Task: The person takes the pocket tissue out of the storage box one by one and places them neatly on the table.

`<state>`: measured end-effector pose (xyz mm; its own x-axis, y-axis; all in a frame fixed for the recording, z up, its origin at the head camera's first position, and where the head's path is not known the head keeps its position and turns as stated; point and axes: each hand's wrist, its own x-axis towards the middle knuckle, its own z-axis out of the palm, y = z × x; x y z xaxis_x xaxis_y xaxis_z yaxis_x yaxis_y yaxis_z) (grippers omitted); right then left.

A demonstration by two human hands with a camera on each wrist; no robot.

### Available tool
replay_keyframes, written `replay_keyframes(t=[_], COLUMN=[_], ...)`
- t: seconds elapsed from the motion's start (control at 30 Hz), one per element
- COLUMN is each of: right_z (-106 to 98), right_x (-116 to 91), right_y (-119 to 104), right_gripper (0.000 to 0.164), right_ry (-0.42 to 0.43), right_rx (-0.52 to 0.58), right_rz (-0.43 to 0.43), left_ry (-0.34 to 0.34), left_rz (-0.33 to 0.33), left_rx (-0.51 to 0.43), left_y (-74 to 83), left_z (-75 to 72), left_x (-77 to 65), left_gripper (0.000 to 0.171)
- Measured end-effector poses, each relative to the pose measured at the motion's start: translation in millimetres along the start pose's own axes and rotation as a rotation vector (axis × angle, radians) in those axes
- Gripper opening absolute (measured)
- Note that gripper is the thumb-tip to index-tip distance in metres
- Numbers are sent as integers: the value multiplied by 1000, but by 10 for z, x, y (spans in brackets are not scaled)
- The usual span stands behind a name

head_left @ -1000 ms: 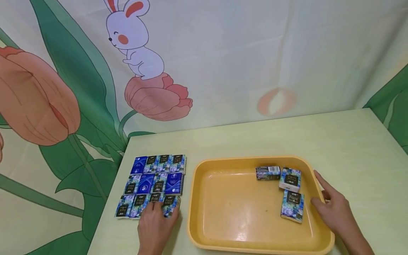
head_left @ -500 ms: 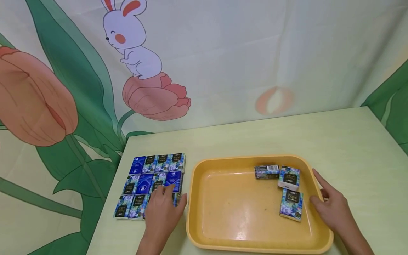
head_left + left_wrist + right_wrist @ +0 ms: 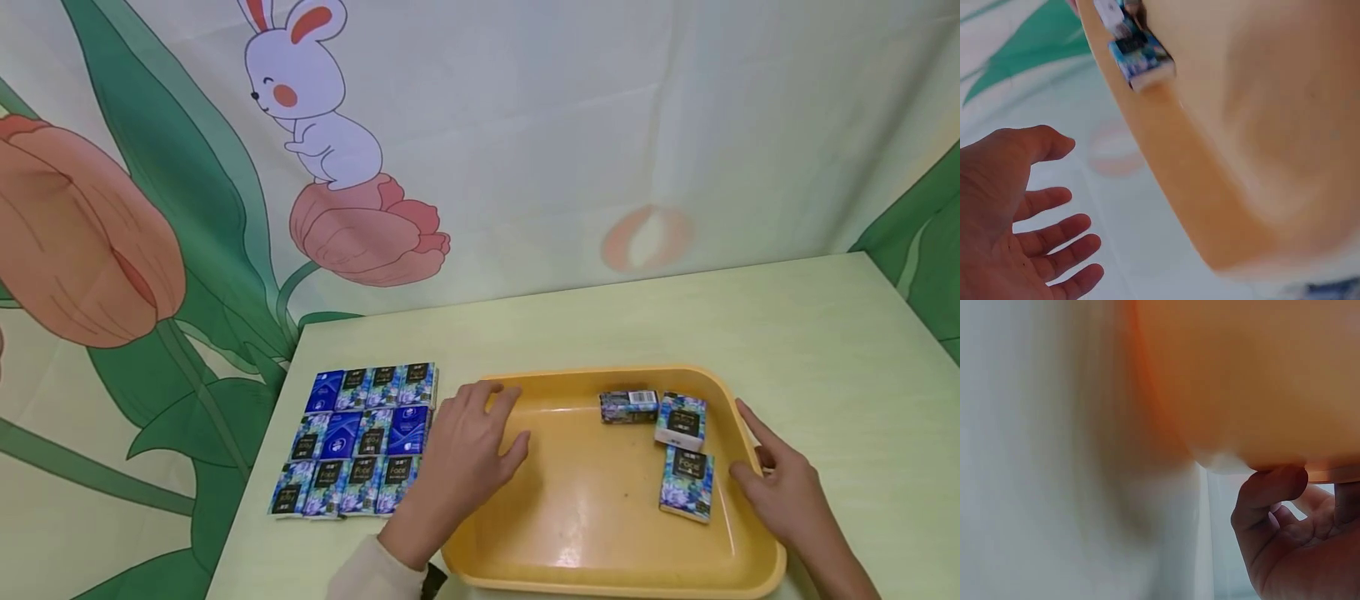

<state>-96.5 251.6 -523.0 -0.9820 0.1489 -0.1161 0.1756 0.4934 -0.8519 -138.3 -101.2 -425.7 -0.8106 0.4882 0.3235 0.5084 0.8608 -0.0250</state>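
Over the left part of a yellow plastic tray (image 3: 585,492), my left hand (image 3: 468,446) hovers with spread fingers and holds nothing. The left wrist view shows the same hand (image 3: 1035,212) apart from the tray. At the tray's right side, my right hand (image 3: 783,492) grips the rim, thumb on the inner side. Inside the tray, near that hand, lie a blue floral tissue pack (image 3: 686,483), a second pack (image 3: 681,421) touching it, and a third tissue pack (image 3: 628,407) turned on its side with its barcode up.
Left of the tray, several tissue packs (image 3: 360,433) lie flat in three neat rows, some plain blue, most floral. The pale green table (image 3: 825,333) meets a printed cloth backdrop (image 3: 525,150) behind.
My left hand has lifted off the front row of packs and moved right and away from me, over the tray's left edge. My right hand stays on the rim.
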Motion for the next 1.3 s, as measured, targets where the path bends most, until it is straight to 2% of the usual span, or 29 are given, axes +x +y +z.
replay_keyframes(t=[0.2, 0.43, 0.57, 0.63, 0.8, 0.93, 1.07, 1.2, 1.3], right_z=[0, -7, -1, 4, 8, 14, 17, 8, 2], right_x=[2, 3, 1, 5, 8, 4, 6, -1, 0], right_y=[7, 4, 4, 7, 1, -1, -7, -9, -8], right_gripper=[78, 78, 79, 79, 79, 79, 79, 79, 78], right_ry=[-5, -6, -7, -11, -5, -5, -8, -6, -4], right_rx=[5, 7, 17, 20, 10, 12, 14, 9, 8], right_rz=[11, 30, 35, 32, 29, 27, 23, 25, 20], left_ry=[-44, -72, -97, -132, -207, -192, -162, -201, -260], left_rz=[210, 391, 449, 475, 541, 535, 472, 403, 343], left_rx=[99, 127, 126, 139, 211, 281, 302, 282, 241], left_y=[317, 638, 710, 718, 713, 739, 771, 779, 769], left_z=[104, 323, 476, 542, 685, 801, 860, 867, 845], left_x=[294, 503, 579, 617, 717, 742, 743, 731, 715], left_gripper=[54, 59, 60, 63, 67, 56, 53, 55, 57])
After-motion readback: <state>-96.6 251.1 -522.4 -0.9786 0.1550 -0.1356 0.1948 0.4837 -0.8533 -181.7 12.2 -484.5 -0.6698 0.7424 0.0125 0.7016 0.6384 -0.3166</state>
